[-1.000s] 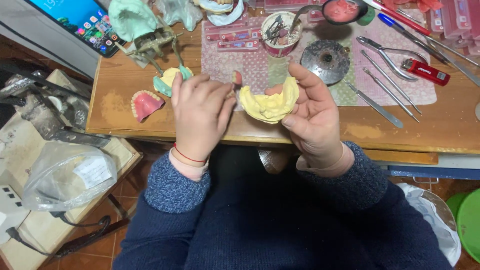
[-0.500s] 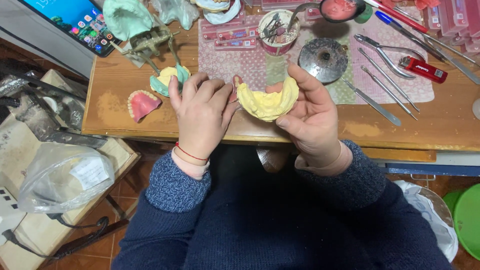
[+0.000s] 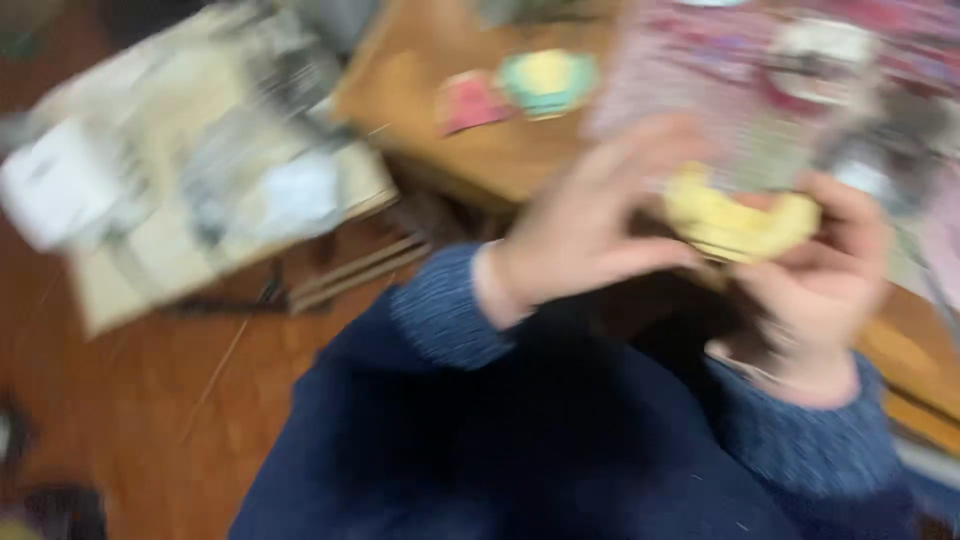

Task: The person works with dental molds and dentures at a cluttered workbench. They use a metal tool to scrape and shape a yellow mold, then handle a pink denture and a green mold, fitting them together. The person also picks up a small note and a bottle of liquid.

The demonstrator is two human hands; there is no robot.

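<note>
View: heavily motion-blurred and tilted, so fine detail is lost.
Yellow dental cast (image 3: 738,222): a pale yellow, arch-shaped piece held up in front of the near edge of the counter (image 3: 450,150), between the two hands, not resting on anything.
Right hand (image 3: 830,275): curled around the right end and underside of the yellow dental cast, thumb on the near side, fingers wrapped behind it; it grips the piece.
Left hand (image 3: 585,235): just beside the left end of the cast, fingers (image 3: 650,150) bent and fanned toward it; the blur hides whether the fingertips actually press on the piece.
Sleeves: both forearms are in a dark blue knit sweater (image 3: 520,430) with lighter ribbed cuffs.
Pink denture piece (image 3: 468,102): lies on the wooden counter near its left corner, well apart from the hands.
Green and yellow cast (image 3: 548,82): just beside the pink piece, on its right.
Patterned mat (image 3: 700,90): pinkish, covering the counter behind the hands; a blurred round container (image 3: 820,55) stands on it.
Cardboard boxes (image 3: 200,150): stacked on the reddish floor (image 3: 130,400) to the left of the counter.
</note>
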